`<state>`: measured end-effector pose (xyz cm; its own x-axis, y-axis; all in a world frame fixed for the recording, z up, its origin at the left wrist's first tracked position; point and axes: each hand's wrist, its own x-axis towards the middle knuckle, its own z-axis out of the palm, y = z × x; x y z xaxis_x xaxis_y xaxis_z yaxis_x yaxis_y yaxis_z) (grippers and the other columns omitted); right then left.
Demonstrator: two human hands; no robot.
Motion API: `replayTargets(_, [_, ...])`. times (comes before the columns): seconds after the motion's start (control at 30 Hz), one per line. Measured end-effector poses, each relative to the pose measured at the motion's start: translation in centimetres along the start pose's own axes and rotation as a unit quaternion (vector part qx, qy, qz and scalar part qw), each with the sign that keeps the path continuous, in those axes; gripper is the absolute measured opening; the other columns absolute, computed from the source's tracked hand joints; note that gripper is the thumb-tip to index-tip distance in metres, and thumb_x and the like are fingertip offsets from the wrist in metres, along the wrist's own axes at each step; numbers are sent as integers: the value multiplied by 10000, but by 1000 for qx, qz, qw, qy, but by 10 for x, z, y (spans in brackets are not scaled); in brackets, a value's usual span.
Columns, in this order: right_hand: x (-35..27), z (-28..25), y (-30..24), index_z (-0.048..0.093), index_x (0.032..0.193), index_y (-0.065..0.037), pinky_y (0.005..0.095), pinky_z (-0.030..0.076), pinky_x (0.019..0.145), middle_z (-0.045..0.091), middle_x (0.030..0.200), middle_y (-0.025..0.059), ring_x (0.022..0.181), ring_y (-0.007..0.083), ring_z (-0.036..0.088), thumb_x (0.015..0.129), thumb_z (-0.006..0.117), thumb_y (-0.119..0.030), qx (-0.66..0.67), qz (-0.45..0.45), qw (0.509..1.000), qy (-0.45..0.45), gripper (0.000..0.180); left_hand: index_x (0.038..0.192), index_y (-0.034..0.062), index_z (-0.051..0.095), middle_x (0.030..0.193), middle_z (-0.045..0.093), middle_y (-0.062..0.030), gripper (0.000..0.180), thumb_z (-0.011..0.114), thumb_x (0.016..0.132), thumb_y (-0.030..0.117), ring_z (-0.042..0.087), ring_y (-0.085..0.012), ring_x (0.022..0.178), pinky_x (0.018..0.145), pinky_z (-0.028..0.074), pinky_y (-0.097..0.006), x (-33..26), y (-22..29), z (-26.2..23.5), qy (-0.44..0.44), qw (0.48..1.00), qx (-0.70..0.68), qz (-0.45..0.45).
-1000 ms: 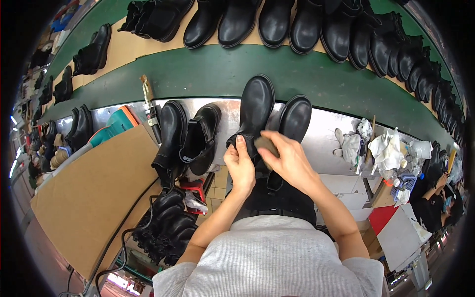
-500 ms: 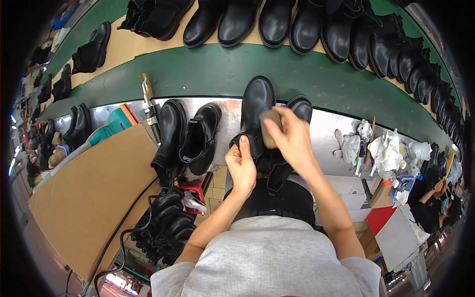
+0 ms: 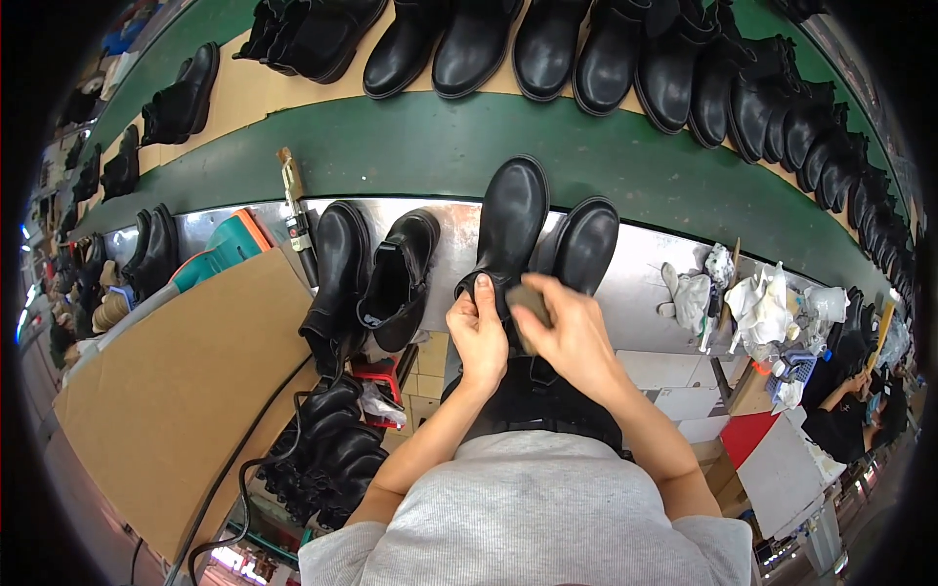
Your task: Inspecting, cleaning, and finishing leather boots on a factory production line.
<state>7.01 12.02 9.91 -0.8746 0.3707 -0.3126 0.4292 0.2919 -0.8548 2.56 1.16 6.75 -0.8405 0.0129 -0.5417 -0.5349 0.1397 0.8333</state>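
1. The black boot (image 3: 510, 227) sits dead centre, right in front of the person, toe pointing away toward the green belt (image 3: 410, 146). So its long axis runs straight out from the body, with the shaft end at the hands and the toe farthest off.
2. The left hand (image 3: 477, 337) is wrapped around the boot's shaft on the near-left side, thumb up along the leather. That's a closed grip on the boot.
3. The right hand (image 3: 572, 337) is closed around a small tan pad (image 3: 528, 301), some sort of sponge or cloth, pressed against the boot's near-right side. Both hands touch the boot; neither is really nearer, they just flank it.
4. A second black boot (image 3: 584, 244) stands just beside it on the right, touching or nearly so; I can't tell which.
5. Two more boots (image 3: 376, 278) lie to the left on the metal bench (image 3: 650, 269), with a brass-tipped tool (image 3: 293, 210) beyond them.
6. Packaging-wise: a big plain brown cardboard sheet (image 3: 166, 391) at lower left, a teal-and-orange box (image 3: 230, 246) at its top edge, flat white sheets (image 3: 674, 381) and a red panel (image 3: 747, 430) at lower right, and crumpled white rags (image 3: 762, 303) on the right of the bench. Any labels are too small to make out.
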Motion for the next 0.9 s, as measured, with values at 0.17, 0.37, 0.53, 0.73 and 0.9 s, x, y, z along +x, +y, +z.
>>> replayTargets(0.17, [39,-18,-8,566,1054,53,349,505,574,635,748,221,627,284,649,802,653,-151,40,81,995,47,336,569,102,343,560,328,81,449,517,955,251,244,-25,540,450,185,-254,-2,-14,-2,-20,1000,0,19])
replayTargets(0.37, [1,-2,-8,546,1069,47,434,504,684,628,857,259,794,403,626,798,638,-142,-24,32,999,-21,344,587,89,382,570,341,83,427,500,962,254,254,-27,544,452,194,-251,-2,1,-6,-16,1000,9,1])
replayTargets(0.53, [43,-5,3,543,1132,18,289,492,614,610,782,148,680,171,621,808,664,-103,56,-20,996,67,367,593,86,394,574,349,85,415,497,963,244,259,-24,545,450,199,-249,0,2,-1,-30,999,32,4])
replayTargets(0.73, [29,-17,8,544,1162,-26,328,513,698,634,995,159,850,283,650,802,672,-97,-33,-104,991,-80,389,585,103,380,567,328,97,419,507,959,241,239,-15,532,442,170,-243,8,6,-4,-7,1000,2,9])
replayTargets(0.9, [52,-1,5,504,1140,-5,388,520,676,618,987,182,838,354,625,799,653,-103,0,-178,984,13,385,590,103,394,581,347,98,410,503,962,240,247,-12,545,450,181,-235,6,11,-4,-34,999,17,-3])
